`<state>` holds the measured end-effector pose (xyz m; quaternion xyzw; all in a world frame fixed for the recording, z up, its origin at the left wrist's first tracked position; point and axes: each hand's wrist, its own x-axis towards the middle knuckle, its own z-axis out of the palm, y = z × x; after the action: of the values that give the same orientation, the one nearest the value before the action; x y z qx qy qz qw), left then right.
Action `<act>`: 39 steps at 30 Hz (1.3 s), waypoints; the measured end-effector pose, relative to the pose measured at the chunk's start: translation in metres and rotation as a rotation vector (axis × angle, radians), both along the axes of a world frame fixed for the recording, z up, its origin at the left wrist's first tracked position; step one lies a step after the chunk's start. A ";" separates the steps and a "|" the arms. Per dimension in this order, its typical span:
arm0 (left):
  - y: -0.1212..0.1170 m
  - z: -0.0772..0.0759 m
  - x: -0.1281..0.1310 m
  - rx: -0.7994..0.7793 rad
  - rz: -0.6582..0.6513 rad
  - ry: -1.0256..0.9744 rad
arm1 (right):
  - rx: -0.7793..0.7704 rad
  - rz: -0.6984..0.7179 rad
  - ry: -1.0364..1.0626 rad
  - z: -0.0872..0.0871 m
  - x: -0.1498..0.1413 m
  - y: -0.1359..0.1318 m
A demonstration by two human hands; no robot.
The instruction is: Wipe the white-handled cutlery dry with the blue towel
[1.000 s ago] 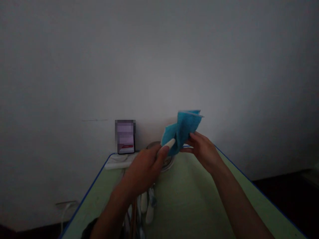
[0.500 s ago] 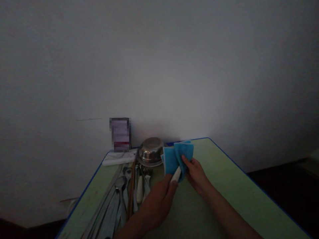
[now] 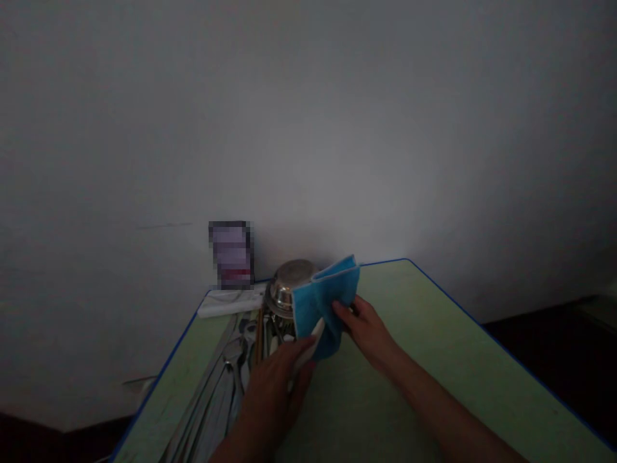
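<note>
My left hand (image 3: 277,386) is closed on a pale utensil handle (image 3: 308,347) slanting up into a folded blue cloth (image 3: 332,289). The cloth hides the utensil's far end, so its kind does not show. With thumb and fingers, my right hand (image 3: 364,325) pinches the cloth around that covered end. Both hands are above the table, just right of a row of cutlery. In that row lie a large metal spoon (image 3: 234,354) and brown chopsticks (image 3: 259,334); my left hand covers part of it.
An upturned steel bowl (image 3: 292,280) stands at the back of the green table (image 3: 434,341), partly behind the cloth. To its left is a white slab (image 3: 226,303), with a pixelated upright panel (image 3: 232,254) against the wall. A blue edge rims the table.
Both hands, with the cloth and the utensil, have shifted to the left. My left hand has moved nearer and covers more of the cutlery row. The cloth overlaps more of the bowl.
</note>
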<state>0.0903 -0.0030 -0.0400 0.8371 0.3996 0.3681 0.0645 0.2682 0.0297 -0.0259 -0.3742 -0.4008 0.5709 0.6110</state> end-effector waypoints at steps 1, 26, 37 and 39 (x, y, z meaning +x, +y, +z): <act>0.001 -0.002 -0.004 0.039 -0.031 0.015 | 0.004 -0.030 0.000 0.001 -0.004 0.002; 0.060 0.118 -0.006 -0.398 -0.336 0.301 | 0.228 0.021 -0.259 0.082 0.004 0.053; 0.044 0.127 -0.051 -0.573 -0.339 0.220 | 0.274 0.280 -0.544 0.101 0.029 0.038; 0.046 0.126 -0.055 -0.546 -0.306 0.138 | 0.321 0.205 -0.616 0.104 0.032 0.038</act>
<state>0.0353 0.0433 0.0865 0.8624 0.3562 0.1756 0.3140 0.3004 0.0678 0.0780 -0.3857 -0.6862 0.4194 0.4522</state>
